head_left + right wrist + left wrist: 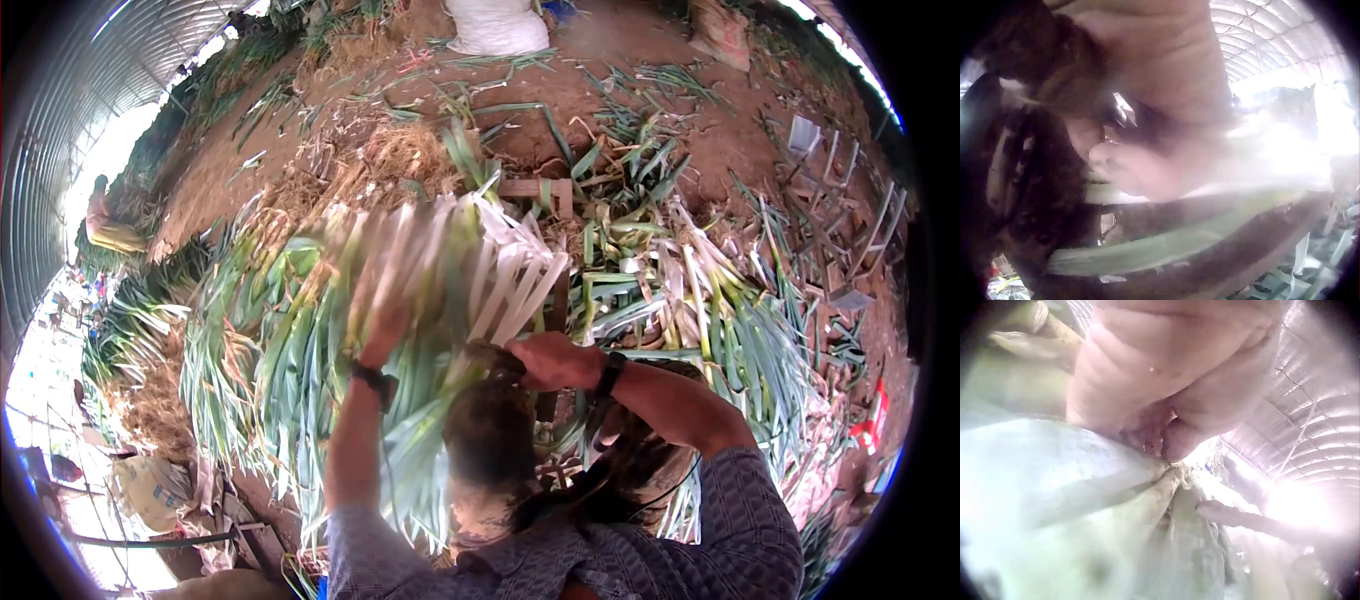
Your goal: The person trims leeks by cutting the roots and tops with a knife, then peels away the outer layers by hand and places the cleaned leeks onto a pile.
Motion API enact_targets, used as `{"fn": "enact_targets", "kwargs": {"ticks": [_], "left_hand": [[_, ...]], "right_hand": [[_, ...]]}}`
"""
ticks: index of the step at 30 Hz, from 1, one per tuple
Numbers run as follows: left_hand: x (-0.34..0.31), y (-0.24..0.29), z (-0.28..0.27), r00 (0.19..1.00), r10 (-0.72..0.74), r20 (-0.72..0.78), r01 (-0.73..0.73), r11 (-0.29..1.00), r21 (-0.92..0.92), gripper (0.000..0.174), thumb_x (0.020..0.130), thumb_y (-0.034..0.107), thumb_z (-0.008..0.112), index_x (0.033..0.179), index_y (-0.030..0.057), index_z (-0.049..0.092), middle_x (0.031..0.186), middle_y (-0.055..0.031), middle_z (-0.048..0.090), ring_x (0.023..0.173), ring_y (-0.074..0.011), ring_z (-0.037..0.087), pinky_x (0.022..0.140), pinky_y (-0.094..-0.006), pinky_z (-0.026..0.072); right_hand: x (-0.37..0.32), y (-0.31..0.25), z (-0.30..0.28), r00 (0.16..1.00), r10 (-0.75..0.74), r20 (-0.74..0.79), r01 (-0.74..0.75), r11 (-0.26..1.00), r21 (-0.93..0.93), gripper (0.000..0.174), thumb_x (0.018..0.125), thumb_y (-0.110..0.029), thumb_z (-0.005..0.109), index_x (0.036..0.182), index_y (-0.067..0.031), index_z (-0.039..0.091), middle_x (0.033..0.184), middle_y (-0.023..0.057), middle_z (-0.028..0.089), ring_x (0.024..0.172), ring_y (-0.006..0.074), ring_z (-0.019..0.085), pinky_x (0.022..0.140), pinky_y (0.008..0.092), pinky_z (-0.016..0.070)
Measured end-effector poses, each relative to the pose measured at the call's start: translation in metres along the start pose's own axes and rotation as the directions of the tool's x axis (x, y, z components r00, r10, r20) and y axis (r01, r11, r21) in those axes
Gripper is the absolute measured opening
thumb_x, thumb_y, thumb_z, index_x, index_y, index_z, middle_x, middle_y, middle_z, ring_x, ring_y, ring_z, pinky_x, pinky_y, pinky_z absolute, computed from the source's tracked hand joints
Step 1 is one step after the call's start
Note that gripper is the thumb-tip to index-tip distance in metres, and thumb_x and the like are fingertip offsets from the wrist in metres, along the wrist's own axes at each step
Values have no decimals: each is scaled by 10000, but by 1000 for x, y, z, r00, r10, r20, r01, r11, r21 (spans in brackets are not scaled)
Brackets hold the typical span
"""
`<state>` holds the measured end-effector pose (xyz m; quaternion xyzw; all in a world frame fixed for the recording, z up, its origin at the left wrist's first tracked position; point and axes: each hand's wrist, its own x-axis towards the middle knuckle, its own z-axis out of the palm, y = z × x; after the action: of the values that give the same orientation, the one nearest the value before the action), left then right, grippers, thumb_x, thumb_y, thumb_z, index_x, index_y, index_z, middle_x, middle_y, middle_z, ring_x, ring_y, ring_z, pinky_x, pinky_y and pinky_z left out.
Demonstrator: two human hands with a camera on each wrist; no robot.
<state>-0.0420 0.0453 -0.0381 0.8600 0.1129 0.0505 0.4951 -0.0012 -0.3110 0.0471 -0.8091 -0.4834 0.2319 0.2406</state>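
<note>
My left hand, blurred, grips leek leaves left of my knee; in the left wrist view its thumb and fingers pinch together above broad pale leaves. By the dark, soiled knee, my right hand has its fingers curled at the lower ends of several white leek stalks. The right wrist view shows the curled right hand on a pale stalk, with a green leaf below. What lies inside the right palm is hidden.
Piled leeks spread to the left, with more leeks at the right. Dry roots lie beyond them. A white sack stands at the back on brown soil. Wooden frames are at the far right.
</note>
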Motion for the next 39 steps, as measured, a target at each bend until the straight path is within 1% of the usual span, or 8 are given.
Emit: {"fn": "enact_targets", "kwargs": {"ticks": [4, 10, 19, 22, 25, 28, 34, 39], "left_hand": [[1, 1, -11, 992, 43, 121, -60, 989, 138, 332, 925, 235, 642, 1127, -28, 648, 960, -35, 658, 888, -125, 582, 784, -300, 476], [-13, 3, -5, 996, -23, -88, 39, 981, 189, 332, 909, 258, 657, 1087, -22, 649, 882, -45, 672, 805, -133, 607, 728, -311, 490], [-10, -4, 2, 933, 39, 357, -24, 999, -44, 210, 894, 206, 626, 879, -3, 646, 763, -74, 618, 682, -132, 603, 595, -300, 494], [-9, 10, 5, 939, -72, 336, 42, 995, 94, 193, 881, 172, 610, 805, -4, 621, 725, -78, 602, 663, -137, 609, 585, -319, 507], [-7, -13, 12, 949, 11, 315, 7, 999, -54, 192, 872, 170, 609, 801, -9, 618, 720, -84, 605, 634, -155, 624, 576, -338, 526], [-7, -15, 12, 940, 203, 275, -235, 968, 89, 199, 871, 176, 616, 813, -14, 611, 729, -80, 609, 607, -167, 639, 559, -342, 540], [-19, 7, 13, 909, -295, 295, 358, 914, -191, 177, 868, 171, 629, 909, 2, 597, 716, -74, 612, 595, -156, 649, 459, -315, 539], [-17, 0, 13, 916, -267, 298, 328, 929, -175, 186, 867, 174, 636, 944, 13, 583, 697, -62, 603, 576, -142, 642, 430, -298, 534]], "right_hand": [[3, 3, 6, 998, 61, -27, -60, 997, 46, 333, 746, -160, 681, 1016, -27, 537, 784, 207, 637, 772, 425, 642, 666, 516, 505], [8, -6, -7, 994, 105, 3, -105, 993, 52, 329, 745, -163, 652, 1017, -18, 537, 814, 228, 640, 800, 431, 641, 699, 517, 504], [21, 30, -8, 953, 280, -119, -262, 954, 146, 336, 753, -222, 631, 992, 2, 556, 882, 243, 651, 863, 445, 632, 769, 506, 501], [25, 18, -29, 952, 290, -99, -262, 938, 226, 336, 753, -225, 626, 989, 7, 567, 892, 244, 653, 881, 436, 637, 772, 495, 504], [38, 25, -32, 945, 297, -137, -259, 936, 240, 361, 755, -229, 625, 1011, 19, 571, 905, 245, 658, 890, 426, 645, 771, 491, 505], [55, 39, -32, 923, 333, -190, -277, 922, 271, 390, 756, -233, 623, 1033, 36, 566, 910, 243, 665, 880, 409, 656, 764, 488, 508], [78, 26, -55, 877, 459, -143, -372, 837, 402, 351, 784, -201, 586, 1061, 14, 593, 848, 207, 660, 799, 349, 661, 697, 456, 519], [102, 48, -37, 868, 468, -166, -403, 859, 316, 300, 855, -102, 505, 1116, -26, 632, 761, 122, 627, 678, 267, 626, 622, 399, 518]]}}
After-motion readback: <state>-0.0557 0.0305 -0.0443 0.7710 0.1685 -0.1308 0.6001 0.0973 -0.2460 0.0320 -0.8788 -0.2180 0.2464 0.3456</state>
